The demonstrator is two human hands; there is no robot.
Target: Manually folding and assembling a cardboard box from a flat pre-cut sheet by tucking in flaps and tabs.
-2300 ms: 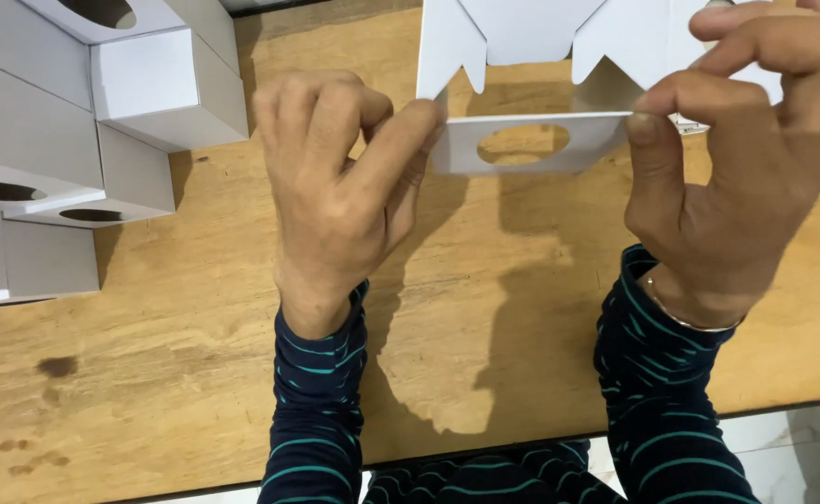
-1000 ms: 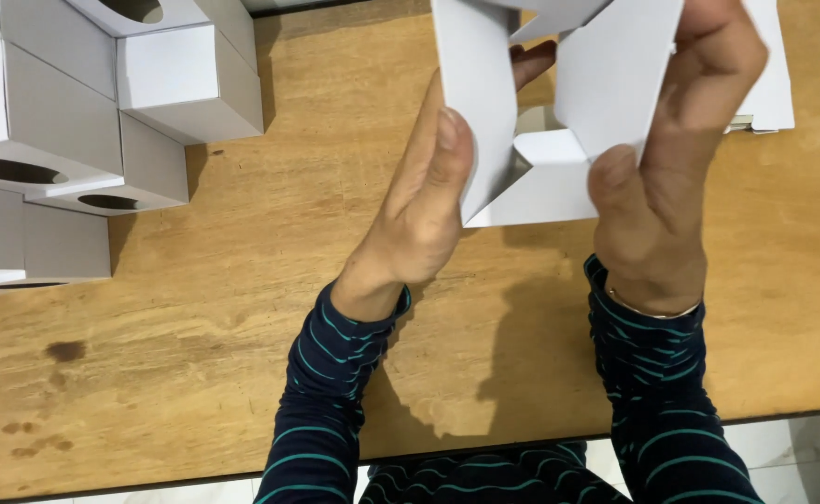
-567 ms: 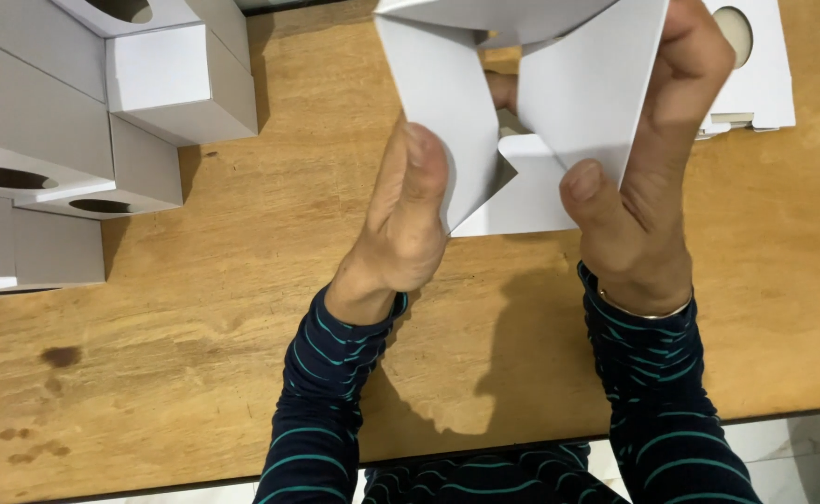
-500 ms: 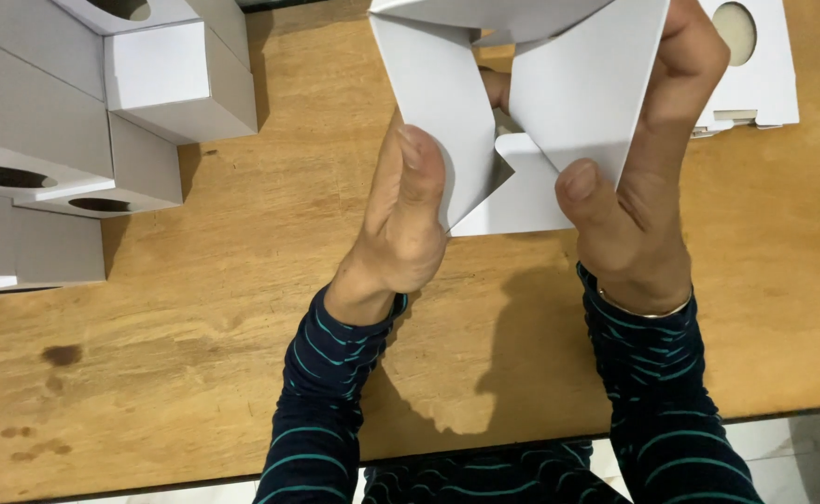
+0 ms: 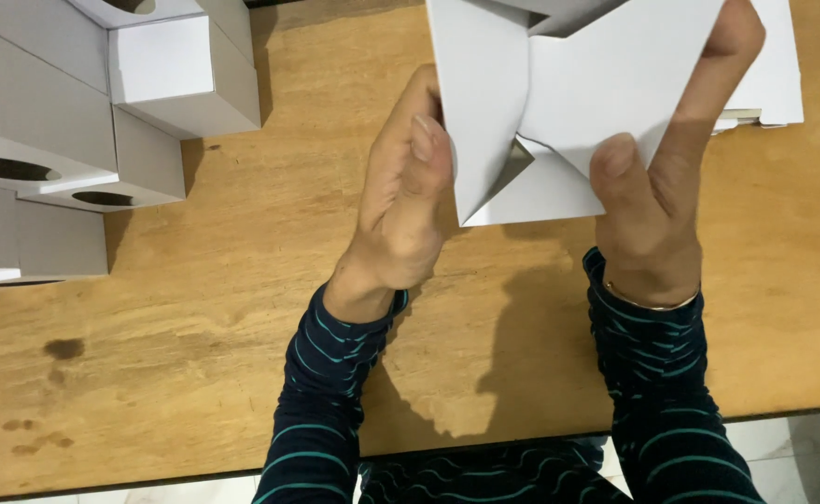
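A white cardboard box blank (image 5: 559, 103), half folded, is held above the wooden table (image 5: 195, 355) between both hands. The left hand (image 5: 400, 205) presses against its left flap with the thumb on the edge. The right hand (image 5: 657, 201) grips the right flap, thumb in front and fingers behind. Finished white boxes (image 5: 83, 121) are stacked at the far left, well apart.

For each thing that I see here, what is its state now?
Left hand: pressing a flap of the box.
Right hand: gripping the other flap.
Box: half folded, flaps overlapping, held above the table.
Finished boxes: assembled, stacked together at left.
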